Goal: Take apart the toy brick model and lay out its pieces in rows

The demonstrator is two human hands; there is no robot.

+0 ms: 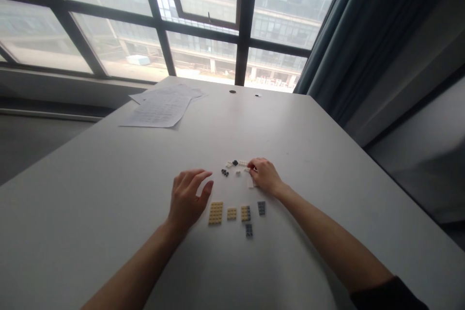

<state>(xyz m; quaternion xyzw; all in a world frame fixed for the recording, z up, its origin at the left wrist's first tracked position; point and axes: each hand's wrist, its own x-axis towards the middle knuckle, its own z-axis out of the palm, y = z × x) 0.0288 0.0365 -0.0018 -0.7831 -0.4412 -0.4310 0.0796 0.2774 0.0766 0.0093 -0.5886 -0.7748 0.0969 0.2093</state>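
Observation:
My left hand hovers by the small building-brick parts, thumb and fingers apart, holding nothing. Closest to it is a large tan studded plate. My right hand has its fingertips pinched on a small white brick, partly hidden by the fingers. Beside those fingertips lie a long white piece and a flat white piece. Toward the middle are dark grey pieces, a black piece, a white piece and a small light piece.
Nearer me are a smaller tan plate, a tan-and-grey assembly, a grey wedge-like plate and a grey piece. Paper sheets lie at the white table's far left. Windows stand behind, with a dark curtain to the right.

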